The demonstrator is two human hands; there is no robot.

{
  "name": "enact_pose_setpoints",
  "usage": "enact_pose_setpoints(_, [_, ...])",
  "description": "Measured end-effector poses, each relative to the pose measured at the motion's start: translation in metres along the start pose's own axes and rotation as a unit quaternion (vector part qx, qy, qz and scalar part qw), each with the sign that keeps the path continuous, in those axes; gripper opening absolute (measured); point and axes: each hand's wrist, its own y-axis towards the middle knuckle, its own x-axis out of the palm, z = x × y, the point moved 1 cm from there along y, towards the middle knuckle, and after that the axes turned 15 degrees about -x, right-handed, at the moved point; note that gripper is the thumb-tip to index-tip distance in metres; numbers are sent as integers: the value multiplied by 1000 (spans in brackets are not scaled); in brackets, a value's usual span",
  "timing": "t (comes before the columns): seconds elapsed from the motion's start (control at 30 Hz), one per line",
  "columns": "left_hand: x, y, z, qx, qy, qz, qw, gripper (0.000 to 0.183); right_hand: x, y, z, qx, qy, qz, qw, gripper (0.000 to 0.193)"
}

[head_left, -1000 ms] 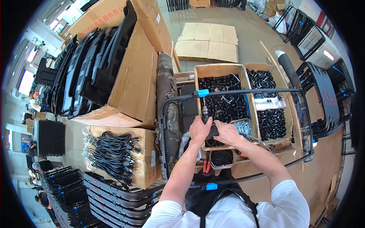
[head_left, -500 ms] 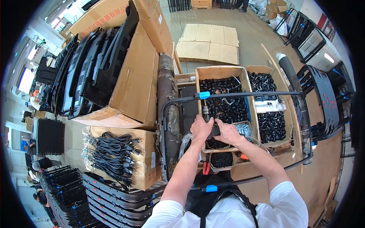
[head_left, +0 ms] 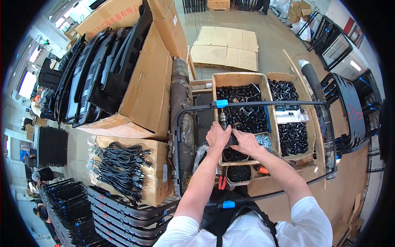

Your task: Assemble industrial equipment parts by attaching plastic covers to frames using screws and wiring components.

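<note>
My left hand (head_left: pixel 217 136) and my right hand (head_left: pixel 244 142) close together around a dark power screwdriver (head_left: pixel 224 119), whose tip points up at the far bar of a black tubular frame (head_left: pixel 177 136). A blue clip (head_left: pixel 221 103) sits on that bar just above the tool. A second blue clip (head_left: pixel 228 204) marks the near bar by my chest. Under my hands stands a cardboard box of small black parts (head_left: pixel 245 111).
A second box of black parts (head_left: pixel 290 123) sits to the right. Black panels lean in a big carton (head_left: pixel 107 70) at left. A box of black cables (head_left: pixel 123 164) and stacked black frames (head_left: pixel 123 214) lie at lower left. More black frames (head_left: pixel 349 111) stand right. Flattened cardboard (head_left: pixel 226 47) lies ahead.
Both hands stay on the tool by the frame's far bar; they have shifted only slightly.
</note>
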Motion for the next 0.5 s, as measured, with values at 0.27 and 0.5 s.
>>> enact_pose_setpoints(0.27, [-1, -1, -5, 1, -6, -15, 1000, 62, 2, 0, -15, -7, 22, 16, 1000, 66])
enact_pose_setpoints(0.5, [-2, -5, -10, -3, -5, -31, 999, 64, 6, -5, -18, 5, 29, 4, 1000, 65])
